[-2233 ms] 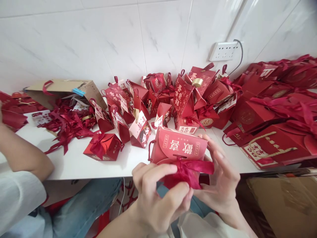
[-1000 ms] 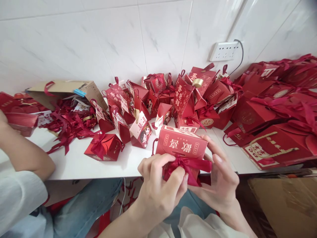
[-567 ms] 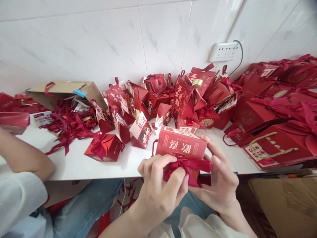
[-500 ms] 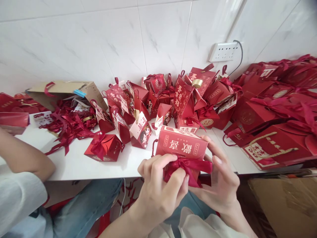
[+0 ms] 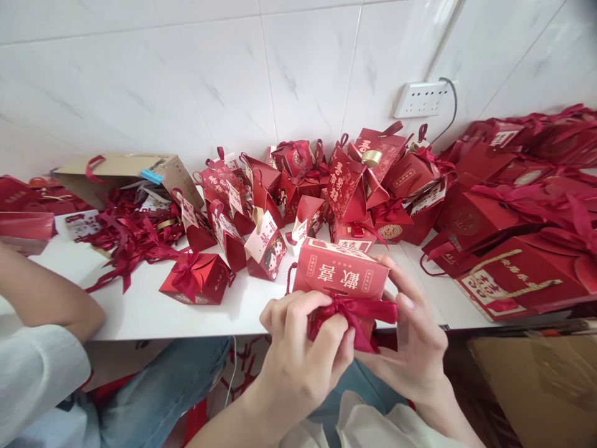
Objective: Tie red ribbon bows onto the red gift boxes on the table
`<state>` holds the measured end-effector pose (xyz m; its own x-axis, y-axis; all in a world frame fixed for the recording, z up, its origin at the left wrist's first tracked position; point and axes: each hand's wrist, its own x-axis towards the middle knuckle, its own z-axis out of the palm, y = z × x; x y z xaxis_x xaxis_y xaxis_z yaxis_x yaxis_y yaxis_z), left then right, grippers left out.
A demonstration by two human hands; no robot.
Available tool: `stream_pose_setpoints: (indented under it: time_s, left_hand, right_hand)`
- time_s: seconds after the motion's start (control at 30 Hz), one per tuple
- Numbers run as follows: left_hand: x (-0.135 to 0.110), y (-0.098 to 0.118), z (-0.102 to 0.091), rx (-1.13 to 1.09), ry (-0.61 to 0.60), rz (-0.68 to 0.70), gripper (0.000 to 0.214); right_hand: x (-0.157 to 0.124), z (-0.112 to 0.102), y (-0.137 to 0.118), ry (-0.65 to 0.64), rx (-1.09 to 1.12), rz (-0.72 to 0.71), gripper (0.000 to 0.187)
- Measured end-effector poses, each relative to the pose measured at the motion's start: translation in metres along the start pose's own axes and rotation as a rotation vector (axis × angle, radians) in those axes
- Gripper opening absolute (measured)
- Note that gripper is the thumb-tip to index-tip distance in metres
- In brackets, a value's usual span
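Observation:
A red gift box (image 5: 342, 279) with cream lettering is held between both my hands at the table's front edge. Across its near side sits a dark red ribbon bow (image 5: 361, 314). My left hand (image 5: 305, 348) has its fingers closed on the bow, pinching it at the knot and left loop. Wrapped round the right side of the box, my right hand (image 5: 415, 326) supports it, its thumb hidden in part. A twisted cord handle (image 5: 290, 277) hangs at the box's left. Beyond it stand several small red boxes, one with a cartoon couple (image 5: 272, 255).
A red bow-tied box (image 5: 198, 280) sits left on the white table (image 5: 242, 314). Loose red ribbons (image 5: 135, 239) spill from an open cardboard box (image 5: 180, 177). Larger red boxes (image 5: 527, 267) are piled right. Another person's arm (image 5: 46, 292) rests at the left edge.
The box and both my hands have shifted very slightly. My grip on the bow and box looks the same.

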<state>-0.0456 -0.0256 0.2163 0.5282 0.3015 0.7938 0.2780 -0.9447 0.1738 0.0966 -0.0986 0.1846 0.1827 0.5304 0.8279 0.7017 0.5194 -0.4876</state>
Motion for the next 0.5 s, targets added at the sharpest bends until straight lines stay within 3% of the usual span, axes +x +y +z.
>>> stream_pose_setpoints:
  time_s: [0.37, 0.5]
  left_hand:
    - [-0.001, -0.0003, 0.0, 0.011, -0.022, 0.004, 0.003]
    - [-0.0044, 0.0003, 0.0007, -0.093, 0.105, 0.08, 0.009]
  right_hand:
    - [-0.0011, 0.0001, 0.0013, 0.005, -0.002, 0.005, 0.093]
    - [-0.0072, 0.0008, 0.0001, 0.04, 0.031, 0.092, 0.093]
